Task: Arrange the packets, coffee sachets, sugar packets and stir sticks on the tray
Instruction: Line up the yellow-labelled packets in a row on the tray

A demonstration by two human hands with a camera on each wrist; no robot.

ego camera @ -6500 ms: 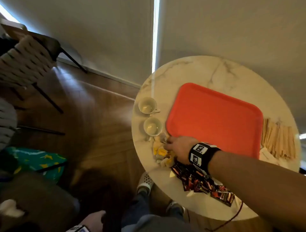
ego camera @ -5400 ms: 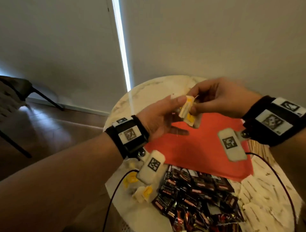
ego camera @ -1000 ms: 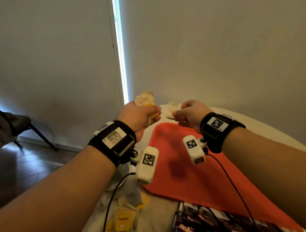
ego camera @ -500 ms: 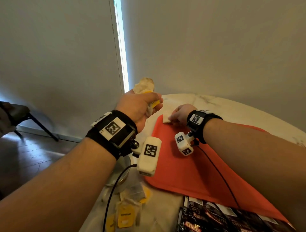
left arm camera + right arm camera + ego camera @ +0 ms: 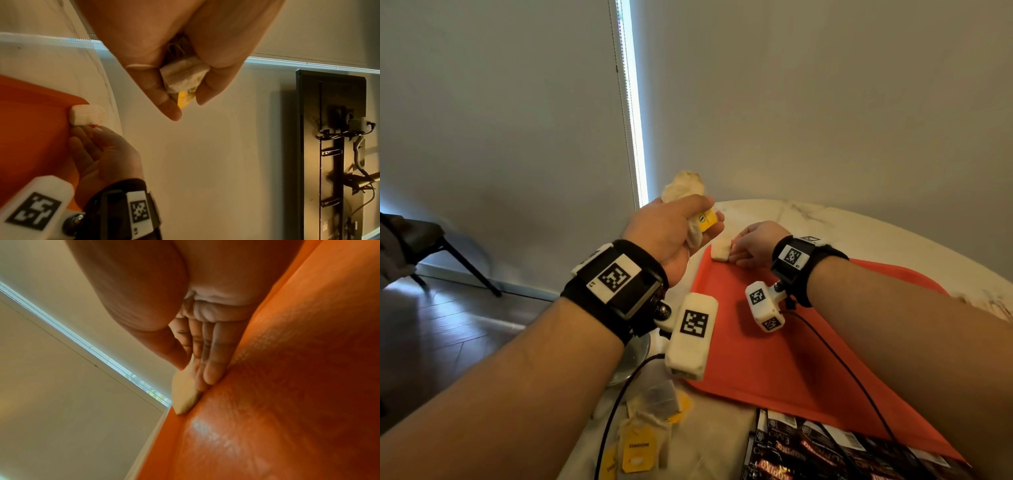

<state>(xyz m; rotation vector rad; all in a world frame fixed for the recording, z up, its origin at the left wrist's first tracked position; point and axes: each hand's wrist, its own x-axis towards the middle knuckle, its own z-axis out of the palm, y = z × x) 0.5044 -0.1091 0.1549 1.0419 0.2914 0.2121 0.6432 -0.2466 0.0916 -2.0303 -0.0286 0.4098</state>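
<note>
Packet [image 5: 720, 253] on tray [image 5: 756, 370] corner beyond right hand [image 5: 753, 244], straight fingers touching, long axis crosswise; left hand [image 5: 667, 236] alongside, higher, gripping crumpled tea bag [image 5: 684, 187].

A small, pale, pillow-shaped tea pouch [image 5: 720, 253] lies flat in the corner of the orange tray [image 5: 774, 359] at about 11 o'clock, with the fingertips [image 5: 81, 129] of the right hand [image 5: 751, 243] touching its near edge. At about 10 o'clock from it, in the air and clear of the surface [image 5: 808, 219], the left hand [image 5: 671, 233] grips a crumpled off-white wrapper [image 5: 683, 186]. The wrapper's bunched top sticks out above the fist, and a yellow tag [image 5: 705, 218] shows between thumb and fingers.
</note>
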